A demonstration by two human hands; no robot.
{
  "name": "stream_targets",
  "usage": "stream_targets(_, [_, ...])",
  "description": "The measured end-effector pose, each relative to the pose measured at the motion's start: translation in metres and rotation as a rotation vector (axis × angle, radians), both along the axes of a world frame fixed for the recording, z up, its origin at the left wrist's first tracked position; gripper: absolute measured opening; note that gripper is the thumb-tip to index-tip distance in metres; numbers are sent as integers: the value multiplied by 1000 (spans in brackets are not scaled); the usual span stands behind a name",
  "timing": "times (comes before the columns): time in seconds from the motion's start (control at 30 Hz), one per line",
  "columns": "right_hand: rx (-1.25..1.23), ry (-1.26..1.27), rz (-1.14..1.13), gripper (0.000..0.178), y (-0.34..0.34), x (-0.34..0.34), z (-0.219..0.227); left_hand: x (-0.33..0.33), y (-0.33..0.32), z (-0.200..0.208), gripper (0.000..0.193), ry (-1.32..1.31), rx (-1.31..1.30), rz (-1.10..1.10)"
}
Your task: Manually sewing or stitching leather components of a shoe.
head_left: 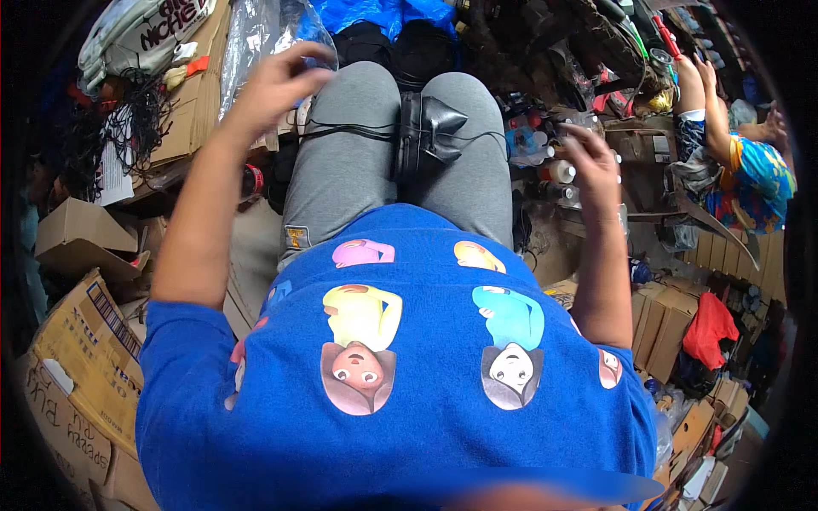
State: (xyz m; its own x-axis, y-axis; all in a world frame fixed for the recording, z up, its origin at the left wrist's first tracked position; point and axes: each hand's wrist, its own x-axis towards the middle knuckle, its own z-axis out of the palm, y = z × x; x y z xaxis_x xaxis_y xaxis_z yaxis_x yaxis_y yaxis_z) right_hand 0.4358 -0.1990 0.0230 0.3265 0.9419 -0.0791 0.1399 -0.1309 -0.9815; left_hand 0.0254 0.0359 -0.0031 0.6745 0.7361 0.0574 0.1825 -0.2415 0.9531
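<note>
A small black, shiny, leather-like pouch (439, 128) with a flared end lies between my thighs; its exact kind is hard to tell. Thin black cords (354, 129) run from it across both legs of my grey trousers (336, 170). My left hand (285, 83) is raised beside my left knee, thumb and fingers apart and loosely bent, with nothing seen in it. Out past my right thigh, my right hand (592, 160) hangs in the air, slightly blurred, fingers bent and spread, clear of the pouch and cords.
Clear plastic wrap (256, 47) and cardboard (183, 119) lie at my left, near tangled black cords (128, 128). Plastic bottles (558, 172) stand on the right. Beyond them sits another person in a bright patterned shirt (758, 175). Open cardboard boxes (81, 234) crowd the left side.
</note>
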Motion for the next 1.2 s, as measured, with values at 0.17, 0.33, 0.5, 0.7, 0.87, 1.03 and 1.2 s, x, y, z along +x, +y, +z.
stream_targets(0.17, [26, -561, 315, 17, 32, -93, 3, 87, -21, 18, 50, 203, 361, -347])
stream_targets(0.33, [17, -521, 254, 16, 45, -106, 4, 109, -17, 24, 52, 462, 291, -428])
stream_targets(0.5, [9, -525, 274, 16, 49, -102, 0, 110, -10, 18, 55, 493, 270, -454])
stream_targets(0.7, [-39, -537, 286, 16, 52, -103, 8, 111, -12, 20, 54, 465, 302, -448])
stream_targets(0.87, [-63, -461, 305, 19, 55, -101, -2, 118, -7, 16, 56, 492, 345, -499])
stream_targets(1.03, [-7, -368, 343, 20, 62, -94, -20, 126, -5, 15, 52, 483, 284, -536])
stream_targets(1.2, [-28, -471, 315, 17, 66, -101, -24, 130, -10, 10, 46, 439, 296, -487])
